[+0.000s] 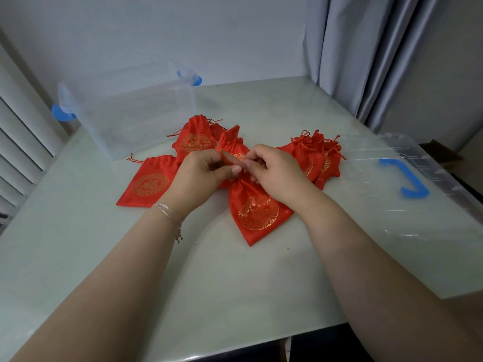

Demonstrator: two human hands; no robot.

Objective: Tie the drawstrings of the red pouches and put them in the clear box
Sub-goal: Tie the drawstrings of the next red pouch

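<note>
A red pouch with a gold emblem [257,211] lies in front of me, its gathered neck under my hands. My left hand [202,173] and my right hand [274,169] meet over that neck, fingers curled and pinching its red drawstring. Two flat red pouches lie to the left, one [147,182] near my left wrist and another [194,139] behind it. To the right, a few pouches with tied necks [313,155] lie bunched. The clear box [130,111] with blue latches stands at the back left, and I see no pouch inside it.
The box's clear lid [407,189] with a blue handle lies flat at the right, over the table's edge. Grey curtains [366,48] hang at the back right. White slats [18,142] run along the left. The pale table [183,283] extends toward me.
</note>
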